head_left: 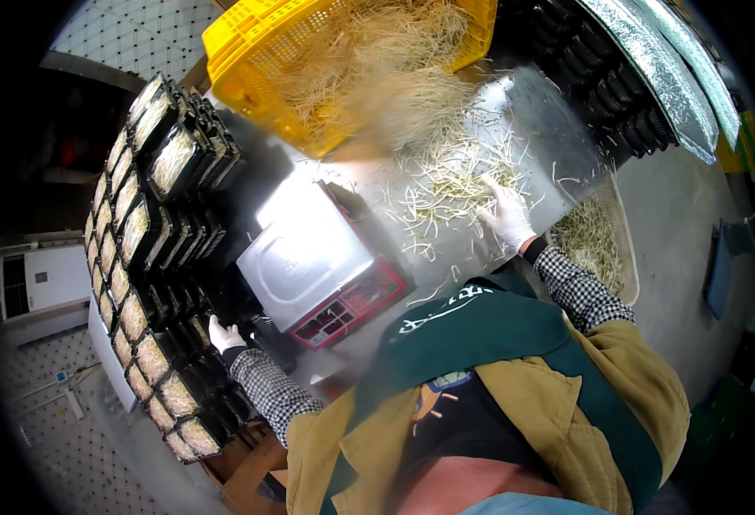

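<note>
My right hand (506, 219), in a white glove, reaches into loose white-green sprouts (446, 184) on the steel worktop (433, 266), its fingers apart. My left hand (223, 333), also gloved, is at the lower right side of tall stacks of black trays (167, 240) filled with pale sprouts; its fingers are partly apart, and I cannot make out anything held in it. Between my hands sits a scale (309, 257) with a steel pan and red body. Beside my right forearm is a pale crate (622, 249) of sprouts, partly hidden.
A yellow perforated crate (244, 64) heaped with straw-coloured sprouts stands at the back. Black stacked trays (609, 81) and silver foil-covered panels (682, 77) are at the upper right. A cardboard box (244, 481) is at the lower left, and a white appliance (51, 287) at far left.
</note>
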Demonstrator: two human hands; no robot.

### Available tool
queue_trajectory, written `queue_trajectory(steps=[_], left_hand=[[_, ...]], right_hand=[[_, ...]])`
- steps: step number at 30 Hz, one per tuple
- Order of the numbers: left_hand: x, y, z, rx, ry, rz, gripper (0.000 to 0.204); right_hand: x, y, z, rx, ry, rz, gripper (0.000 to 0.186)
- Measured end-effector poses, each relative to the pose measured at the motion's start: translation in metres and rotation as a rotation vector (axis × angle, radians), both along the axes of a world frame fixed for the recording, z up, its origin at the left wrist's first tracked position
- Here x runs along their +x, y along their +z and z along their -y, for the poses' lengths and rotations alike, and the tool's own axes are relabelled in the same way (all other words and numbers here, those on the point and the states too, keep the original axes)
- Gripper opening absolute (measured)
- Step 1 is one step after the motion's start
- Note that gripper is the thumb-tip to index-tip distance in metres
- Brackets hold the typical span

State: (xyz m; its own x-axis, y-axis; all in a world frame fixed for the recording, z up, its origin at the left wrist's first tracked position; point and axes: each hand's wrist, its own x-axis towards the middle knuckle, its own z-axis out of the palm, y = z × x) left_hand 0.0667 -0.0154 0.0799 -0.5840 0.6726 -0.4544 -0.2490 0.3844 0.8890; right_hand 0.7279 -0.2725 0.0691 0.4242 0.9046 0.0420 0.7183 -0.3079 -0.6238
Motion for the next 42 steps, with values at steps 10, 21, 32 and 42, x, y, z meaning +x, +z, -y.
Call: queue_trajectory(steps=[10,21,32,42], left_hand=[[0.455,0.012,0.035,0.535,-0.999,-0.779,0.067],[0.591,-0.066,-0.035,0.491,-1.301,-1.928,0.07],[0.597,-0.057,-0.076,0.648,-1.223,-1.804,0.056],[0.56,0.025,-0.04,0.496,-1.841,-1.067,0.092]], right_hand=[[0.053,-0.027,-0.096,0.13,0.294,0.121,0.08],[0.132,-0.04,-0.225,0.214,0.469,0.454,0.085],[0.142,-0.047,-0.28,0.083,0.566,0.415,0.082],[0.182,0.017,-0.231,-0.146,0.898,-0.03,0.104]])
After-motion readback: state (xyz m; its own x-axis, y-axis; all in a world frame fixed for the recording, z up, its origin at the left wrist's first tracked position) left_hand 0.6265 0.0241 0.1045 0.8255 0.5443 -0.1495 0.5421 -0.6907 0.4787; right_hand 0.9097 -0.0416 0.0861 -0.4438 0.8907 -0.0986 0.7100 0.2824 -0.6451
